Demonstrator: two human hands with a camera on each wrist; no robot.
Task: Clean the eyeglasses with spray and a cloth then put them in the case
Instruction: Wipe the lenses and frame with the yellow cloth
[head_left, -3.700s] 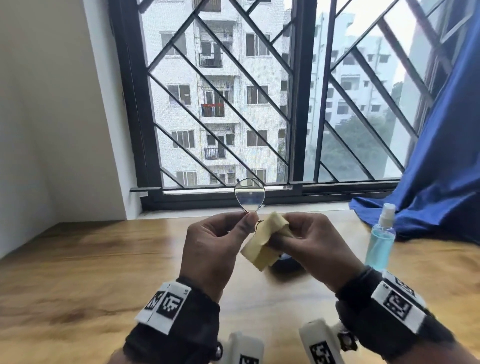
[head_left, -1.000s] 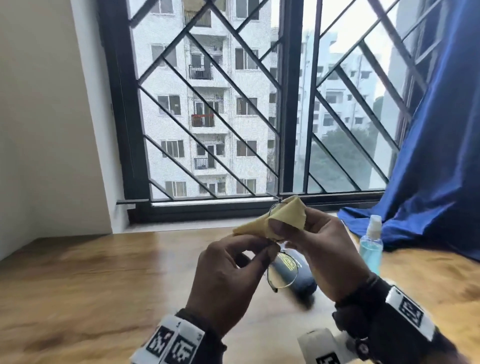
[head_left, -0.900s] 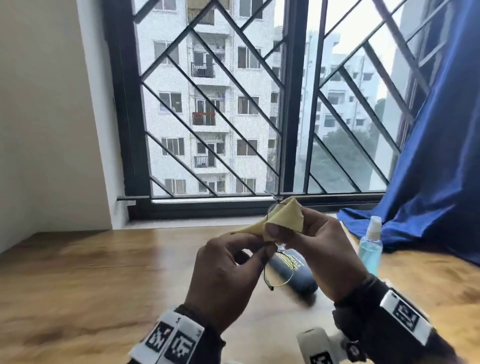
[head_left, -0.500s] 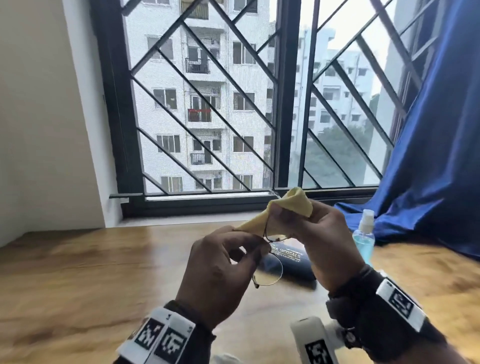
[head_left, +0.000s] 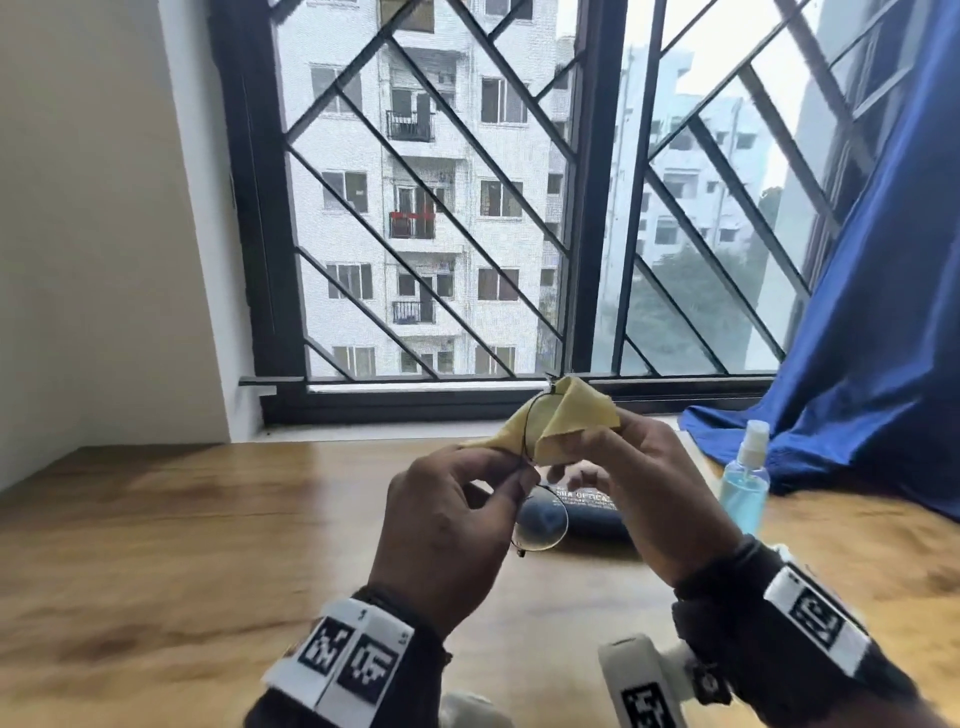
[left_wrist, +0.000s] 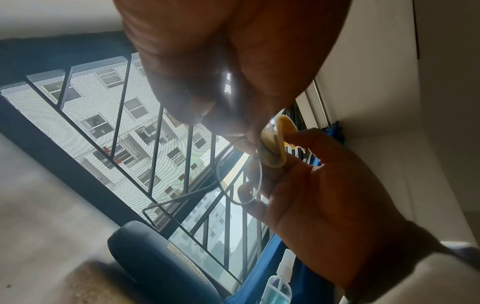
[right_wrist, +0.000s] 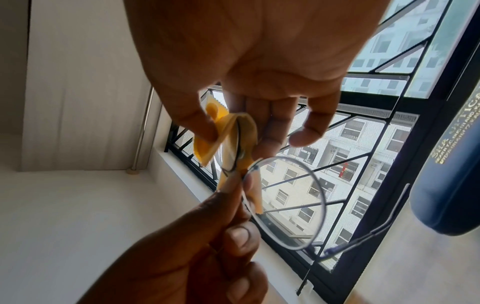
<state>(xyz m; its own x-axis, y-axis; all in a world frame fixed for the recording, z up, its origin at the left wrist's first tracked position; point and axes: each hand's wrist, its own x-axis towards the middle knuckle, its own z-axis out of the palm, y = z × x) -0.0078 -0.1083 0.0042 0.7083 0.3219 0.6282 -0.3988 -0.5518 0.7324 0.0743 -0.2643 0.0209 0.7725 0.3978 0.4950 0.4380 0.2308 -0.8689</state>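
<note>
Pinching the eyeglasses (head_left: 540, 525) at the bridge with left hand (head_left: 447, 525), thumb and forefinger curled tight, both raised above the wooden table (head_left: 182, 545). Folding the yellow cloth (head_left: 566, 421) over the upper lens with right hand (head_left: 649, 493), thumb pressing against 2 fingers. Leaving the lower lens hanging bare. Lying on the table under the hands: dark blue case (head_left: 592, 514). Standing upright just right of it, near the blue curtain (head_left: 872, 322) edge: spray bottle (head_left: 743, 483).

A wooden table (head_left: 208, 519) carries the dark case (head_left: 592, 514) and spray bottle (head_left: 743, 483).
</note>
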